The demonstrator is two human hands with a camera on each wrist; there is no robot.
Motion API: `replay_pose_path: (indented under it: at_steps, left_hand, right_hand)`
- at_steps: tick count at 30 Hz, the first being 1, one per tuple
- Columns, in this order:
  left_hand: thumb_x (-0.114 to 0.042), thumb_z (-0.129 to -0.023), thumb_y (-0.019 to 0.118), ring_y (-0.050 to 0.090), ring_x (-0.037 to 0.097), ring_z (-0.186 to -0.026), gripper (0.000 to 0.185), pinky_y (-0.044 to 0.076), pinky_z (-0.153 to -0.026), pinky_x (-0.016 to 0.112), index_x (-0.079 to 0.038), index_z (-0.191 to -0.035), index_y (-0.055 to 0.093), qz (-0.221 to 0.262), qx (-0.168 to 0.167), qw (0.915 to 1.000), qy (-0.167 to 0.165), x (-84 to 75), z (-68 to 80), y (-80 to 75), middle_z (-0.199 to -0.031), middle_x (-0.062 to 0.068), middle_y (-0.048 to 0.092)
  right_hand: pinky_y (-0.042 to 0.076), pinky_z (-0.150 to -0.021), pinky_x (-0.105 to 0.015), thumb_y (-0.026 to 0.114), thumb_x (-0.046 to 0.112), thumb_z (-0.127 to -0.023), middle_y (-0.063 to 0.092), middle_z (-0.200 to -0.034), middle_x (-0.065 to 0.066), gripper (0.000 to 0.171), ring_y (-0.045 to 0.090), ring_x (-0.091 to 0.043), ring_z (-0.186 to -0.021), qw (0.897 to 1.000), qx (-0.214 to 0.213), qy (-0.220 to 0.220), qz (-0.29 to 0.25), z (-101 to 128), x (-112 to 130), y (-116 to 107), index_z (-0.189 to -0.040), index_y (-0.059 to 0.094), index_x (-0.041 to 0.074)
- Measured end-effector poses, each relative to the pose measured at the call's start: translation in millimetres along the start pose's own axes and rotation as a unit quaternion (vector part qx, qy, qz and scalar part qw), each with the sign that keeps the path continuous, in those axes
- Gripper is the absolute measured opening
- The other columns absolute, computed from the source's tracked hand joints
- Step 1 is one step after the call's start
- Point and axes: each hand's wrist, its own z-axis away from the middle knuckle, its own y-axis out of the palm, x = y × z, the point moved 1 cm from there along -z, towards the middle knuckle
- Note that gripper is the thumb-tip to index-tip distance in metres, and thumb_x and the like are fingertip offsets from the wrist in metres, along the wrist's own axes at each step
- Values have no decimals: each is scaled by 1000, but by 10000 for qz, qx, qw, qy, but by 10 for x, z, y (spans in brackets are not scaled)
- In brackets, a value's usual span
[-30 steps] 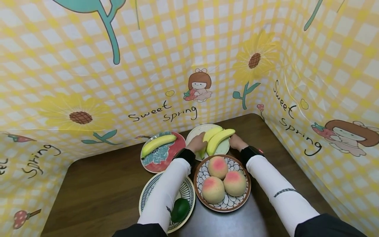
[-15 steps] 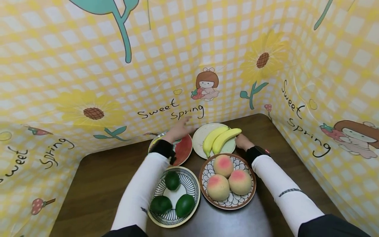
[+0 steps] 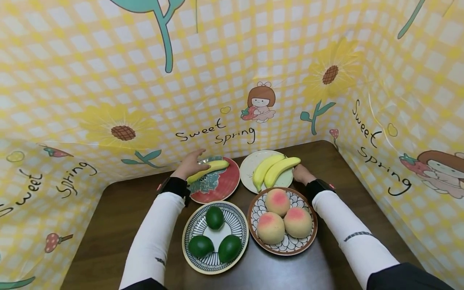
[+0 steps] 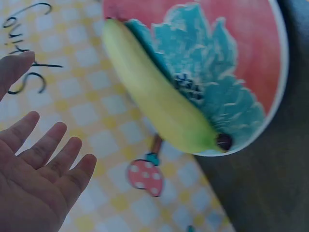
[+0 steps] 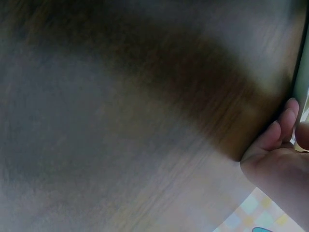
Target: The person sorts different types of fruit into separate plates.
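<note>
My left hand [image 3: 192,164] is spread over the left edge of the red plate [image 3: 230,183], which has a teal flower. A single banana [image 4: 159,101] lies on that plate; in the left wrist view my straight fingers stand apart from it. Two bananas [image 3: 277,171] lie side by side on the white plate [image 3: 250,163] to the right. At this plate's right rim, my right hand [image 3: 302,175] pinches the edge. The right wrist view shows its curled fingers [image 5: 273,135] by the rim, with the thumb partly cut off.
Nearer the body, a striped plate [image 3: 188,229] carries three green fruits [image 3: 215,218]. Beside it, a brown-rimmed plate [image 3: 313,229] bears three peaches [image 3: 278,201]. Yellow checked cloth [image 3: 203,80] walls in the back and right of the wooden table [image 3: 119,217].
My left hand has left the two bananas and swung left over the red plate. The right hand stays at the white plate's rim. The head view has shifted slightly left.
</note>
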Motion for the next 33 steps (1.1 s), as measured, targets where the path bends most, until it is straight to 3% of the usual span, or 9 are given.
replay_pose_path:
  at_steps: [3,7,11,14,20,24,29,33]
  left_hand:
    - [-21,-96,68,39,50,-145,76,36,-118,60,3,-158,31,-43,19,9999,-118,86,-22,59,-159,31,38]
    - [-22,-96,69,40,49,-145,78,37,-118,60,4,-158,30,-44,176,9995,-264,173,-60,186,-158,32,39]
    - [-19,-95,69,36,50,-147,78,35,-119,60,5,-158,29,-30,207,9991,-379,247,-116,263,-160,32,34]
    - [-16,-95,67,40,50,-144,75,37,-117,59,6,-157,31,-126,127,9989,-436,300,-185,319,-160,31,35]
    - [-8,-91,65,53,47,-126,70,43,-105,57,6,-154,38,-441,-67,9980,-453,452,-310,432,-153,32,45]
    - [-9,-88,68,55,47,-124,62,44,-104,56,6,-146,50,-907,-218,9949,-378,548,-355,493,-143,32,54]
    - [-10,-87,69,59,41,-107,54,47,-94,53,5,-137,56,-1131,-157,9926,-403,641,-381,572,-126,30,62]
    - [-13,-87,68,56,45,-113,57,45,-95,55,5,-139,54,-1025,-146,9932,-537,672,-382,598,-126,31,62]
  right_hand:
    - [42,-62,-32,32,16,-108,47,-61,-2,39,46,-18,-56,9997,205,119,-117,680,734,-223,-74,50,7]
    - [38,-62,-30,34,14,-109,42,-58,2,44,40,-14,-54,9965,472,518,-446,1086,1072,-298,-66,43,11]
    - [36,-58,-32,32,25,-111,38,-56,2,49,35,-14,-51,9940,713,278,-777,1020,940,-279,-64,39,13]
    - [34,-56,-34,31,32,-111,36,-55,3,51,32,-14,-49,9934,737,-9,-878,827,732,-246,-63,37,16]
    - [36,-59,-34,35,16,-109,37,-55,0,50,34,-17,-51,9967,457,392,-536,764,811,-241,-59,33,13]
    - [37,-57,-33,36,18,-108,41,-55,1,48,38,-16,-51,9970,381,302,-609,751,761,-206,-60,36,15]
    - [36,-61,-34,38,20,-109,44,-60,-1,43,39,-17,-56,9951,320,661,-659,978,996,-269,-67,39,12]
    - [33,-62,-33,38,29,-110,42,-62,0,43,37,-17,-57,9945,264,522,-870,1106,1101,-313,-71,38,12]
